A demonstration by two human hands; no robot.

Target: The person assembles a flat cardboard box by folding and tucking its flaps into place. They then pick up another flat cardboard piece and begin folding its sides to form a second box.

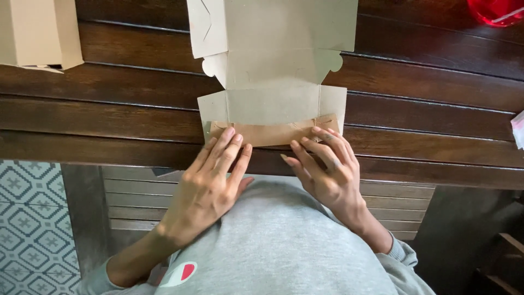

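Note:
A flat, unfolded cardboard box blank [273,65] lies grey side up on the dark wooden slatted table [436,109]. Its near flap [273,133] is folded back, showing the brown side. My left hand [210,183] presses its fingertips on the left end of that folded flap. My right hand [327,175] presses its fingers on the right end. Both hands lie flat with fingers spread; neither grips anything.
An assembled brown cardboard box [38,33] stands at the table's far left. A red object [496,11] sits at the far right corner, and a pale item [518,128] pokes in at the right edge. A slatted bench [136,196] and patterned floor tiles [30,229] lie below.

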